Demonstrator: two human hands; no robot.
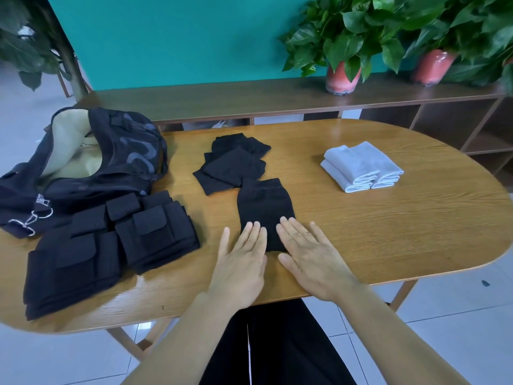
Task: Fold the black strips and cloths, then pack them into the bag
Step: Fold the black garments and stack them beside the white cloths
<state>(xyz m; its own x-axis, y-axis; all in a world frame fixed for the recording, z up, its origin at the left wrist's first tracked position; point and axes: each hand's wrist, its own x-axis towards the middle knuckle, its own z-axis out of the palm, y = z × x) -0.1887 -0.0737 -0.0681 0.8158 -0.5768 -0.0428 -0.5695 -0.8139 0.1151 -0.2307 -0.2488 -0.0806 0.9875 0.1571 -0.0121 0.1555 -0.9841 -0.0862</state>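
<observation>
A black cloth (pixel 263 207) lies flat on the wooden table (pixel 388 232) in front of me. My left hand (pixel 241 262) and my right hand (pixel 311 254) rest flat on its near edge, fingers straight. Behind it lies a small pile of folded black cloths (pixel 233 162). Folded black strips (pixel 158 232) sit in stacks at the left, with a bigger stack (pixel 72 268) nearer the table's front edge. The open black bag (pixel 91 157) with a pale lining sits at the far left.
A stack of folded light grey towels (pixel 361 166) lies at the back right of the table. Behind the table runs a low wooden shelf (pixel 249 98) with two potted plants (pixel 344 76). The floor is tiled.
</observation>
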